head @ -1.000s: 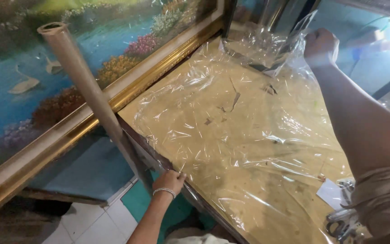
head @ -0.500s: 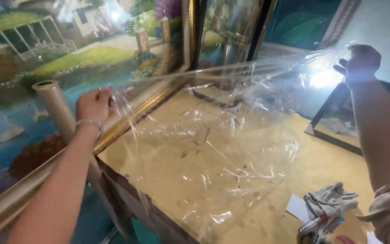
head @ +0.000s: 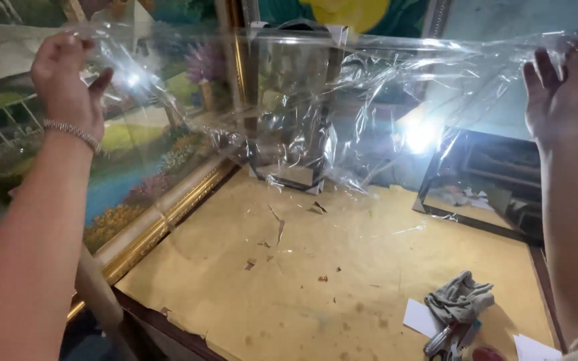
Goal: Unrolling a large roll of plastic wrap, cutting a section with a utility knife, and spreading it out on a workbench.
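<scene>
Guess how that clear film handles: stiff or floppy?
Likely floppy: the film sags and wrinkles between the left hand and right hand. Probably very light, since fingertip pinches hold it up. Creases suggest it may cling to itself.

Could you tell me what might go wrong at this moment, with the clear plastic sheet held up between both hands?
1. The clear plastic sheet already hangs crumpled in the middle, so it may cling to itself and crease.
2. The left hand and right hand grip it only at its top corners; a hard pull might tear it or slip it free.
3. Its lower edge hangs near the brown paper surface, where loose scraps could stick to it.
</scene>
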